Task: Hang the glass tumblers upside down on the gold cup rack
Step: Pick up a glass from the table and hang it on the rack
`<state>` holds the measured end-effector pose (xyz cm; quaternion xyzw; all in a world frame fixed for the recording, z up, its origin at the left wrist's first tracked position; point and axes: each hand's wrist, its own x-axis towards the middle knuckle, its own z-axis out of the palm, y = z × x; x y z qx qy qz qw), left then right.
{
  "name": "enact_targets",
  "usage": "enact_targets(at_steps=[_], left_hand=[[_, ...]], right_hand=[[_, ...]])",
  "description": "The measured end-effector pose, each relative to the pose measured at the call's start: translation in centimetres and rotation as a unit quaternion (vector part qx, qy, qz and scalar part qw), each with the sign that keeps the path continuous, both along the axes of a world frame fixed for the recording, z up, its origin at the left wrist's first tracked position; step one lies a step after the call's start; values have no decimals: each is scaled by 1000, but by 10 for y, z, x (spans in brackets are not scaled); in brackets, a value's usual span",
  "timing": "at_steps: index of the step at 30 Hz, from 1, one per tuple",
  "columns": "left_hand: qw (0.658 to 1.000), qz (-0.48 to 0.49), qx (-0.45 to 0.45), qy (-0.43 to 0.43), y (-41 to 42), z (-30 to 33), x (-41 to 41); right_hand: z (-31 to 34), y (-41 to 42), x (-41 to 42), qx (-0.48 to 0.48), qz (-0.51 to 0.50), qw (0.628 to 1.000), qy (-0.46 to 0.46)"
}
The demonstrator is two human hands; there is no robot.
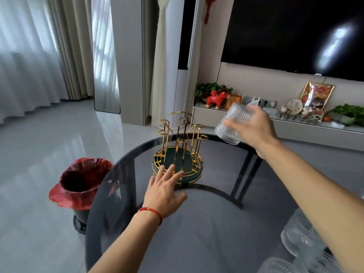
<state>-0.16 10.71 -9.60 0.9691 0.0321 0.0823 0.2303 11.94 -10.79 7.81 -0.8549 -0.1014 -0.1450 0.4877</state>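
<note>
The gold cup rack point(180, 140) stands on a round dark-green tray point(194, 174) near the far edge of the smoked-glass table point(197, 223); its prongs carry nothing. My right hand point(256, 129) holds a ribbed glass tumbler point(233, 123) in the air, tilted, to the right of the rack and above its prongs. My left hand point(166, 191) lies flat with fingers spread, fingertips touching the tray's front rim. More ribbed tumblers point(301, 241) stand at the table's near right corner, partly hidden by my right forearm.
A bin lined with a red bag point(80, 182) stands on the floor left of the table. Behind the table runs a low TV shelf point(295, 123) with ornaments and plants, and a dark screen point(295, 34) above it.
</note>
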Motion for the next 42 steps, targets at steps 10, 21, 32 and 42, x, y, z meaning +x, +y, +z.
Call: enact_targets(at_steps=[10, 21, 32, 42], left_hand=[[998, -31, 41, 46, 18, -17, 4], [999, -27, 7, 41, 18, -22, 4], [998, -14, -16, 67, 12, -16, 7], [994, -1, 54, 100, 8, -12, 5]], right_hand=[[4, 80, 117, 152, 47, 987, 34], [-30, 116, 154, 34, 208, 971, 112], [-45, 124, 157, -93, 303, 933, 169], [-44, 119, 142, -234, 273, 927, 105]])
